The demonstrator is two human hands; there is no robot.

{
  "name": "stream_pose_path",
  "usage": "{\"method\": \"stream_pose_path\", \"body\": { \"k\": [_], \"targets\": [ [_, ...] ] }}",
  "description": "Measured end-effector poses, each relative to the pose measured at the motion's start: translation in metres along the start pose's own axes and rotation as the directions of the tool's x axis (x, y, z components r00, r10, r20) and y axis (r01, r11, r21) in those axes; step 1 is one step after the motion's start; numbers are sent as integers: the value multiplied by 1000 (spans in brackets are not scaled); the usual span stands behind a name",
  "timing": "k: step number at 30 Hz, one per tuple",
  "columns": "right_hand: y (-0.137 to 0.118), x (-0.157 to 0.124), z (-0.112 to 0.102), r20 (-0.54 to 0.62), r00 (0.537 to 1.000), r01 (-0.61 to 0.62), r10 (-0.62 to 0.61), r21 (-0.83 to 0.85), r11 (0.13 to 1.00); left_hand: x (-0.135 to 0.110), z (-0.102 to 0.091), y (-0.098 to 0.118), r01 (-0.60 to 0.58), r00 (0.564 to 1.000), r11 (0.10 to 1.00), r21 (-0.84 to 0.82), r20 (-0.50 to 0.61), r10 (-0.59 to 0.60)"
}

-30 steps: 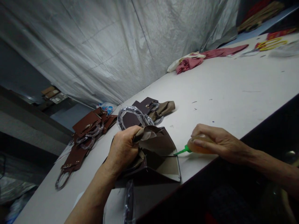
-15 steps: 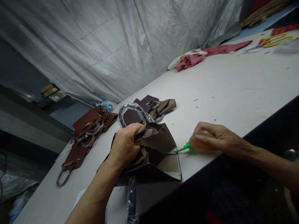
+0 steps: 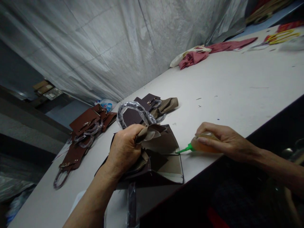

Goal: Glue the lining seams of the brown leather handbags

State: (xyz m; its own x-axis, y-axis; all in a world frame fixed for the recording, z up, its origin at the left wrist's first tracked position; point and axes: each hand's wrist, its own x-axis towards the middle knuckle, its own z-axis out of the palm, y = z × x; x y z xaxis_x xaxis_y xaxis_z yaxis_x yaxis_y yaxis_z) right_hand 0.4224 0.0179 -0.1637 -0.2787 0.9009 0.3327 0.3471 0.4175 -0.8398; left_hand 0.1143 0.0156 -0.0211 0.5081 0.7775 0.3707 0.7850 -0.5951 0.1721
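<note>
My left hand (image 3: 127, 145) is closed round the bunched lining and edge of a dark brown handbag (image 3: 163, 136) that lies on its side, its open end facing right. Clear film wraps the bag's handle (image 3: 133, 106), which arches above my left hand. In my right hand (image 3: 219, 137) is a squeeze bottle (image 3: 206, 145) of amber liquid, gripped by its body. The bottle's green nozzle (image 3: 186, 148) points left, its tip at the bag's right edge, by an inner seam. Whether liquid is coming out is too small to tell.
Reddish-brown bag pieces (image 3: 83, 126) lie at the left of the white table (image 3: 228, 88). Behind the handbag are another dark bag (image 3: 148, 101) and its lining. Pink cloth (image 3: 193, 60) and yellow-handled scissors (image 3: 281, 37) lie toward the back. Plastic sheeting (image 3: 106, 44) hangs behind.
The nozzle tip has shifted slightly left, along the bag's inner edge. My left hand keeps its hold on the bag, and the view has moved a little.
</note>
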Motion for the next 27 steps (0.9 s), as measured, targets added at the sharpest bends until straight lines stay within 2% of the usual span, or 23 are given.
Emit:
{"method": "stream_pose_path", "body": {
  "k": [3, 8, 12, 16, 20, 25, 27],
  "targets": [
    [-6, -3, 3, 55, 998, 39, -41, 33, 999, -1, 1, -1, -1, 1000, 1000, -7, -12, 1],
    [-9, -6, 6, -38, 995, 87, -87, 5, 996, -1, 0, -1, -4, 1000, 1000, -4, -12, 4],
    [-11, -10, 3, 81, 992, 98, -101, 44, 994, -2, -1, 0, -1, 1000, 1000, -11, -6, 1],
    [-11, -15, 2, -2, 988, 153, -153, 20, 988, -3, -1, 0, -8, 1000, 1000, -2, -21, 8],
    [-10, -17, 4, 99, 984, 144, -150, 70, 987, -3, 0, 0, -18, 1000, 1000, -8, -24, 18],
    [-7, -20, 8, -5, 980, 200, -200, 47, 979, -6, 1, 1, -11, 1000, 1000, -6, -22, 11],
    [-7, -22, 8, 72, 983, 165, -172, 86, 982, -7, 1, 2, -10, 1000, 1000, -9, -24, 10]
  ]
}}
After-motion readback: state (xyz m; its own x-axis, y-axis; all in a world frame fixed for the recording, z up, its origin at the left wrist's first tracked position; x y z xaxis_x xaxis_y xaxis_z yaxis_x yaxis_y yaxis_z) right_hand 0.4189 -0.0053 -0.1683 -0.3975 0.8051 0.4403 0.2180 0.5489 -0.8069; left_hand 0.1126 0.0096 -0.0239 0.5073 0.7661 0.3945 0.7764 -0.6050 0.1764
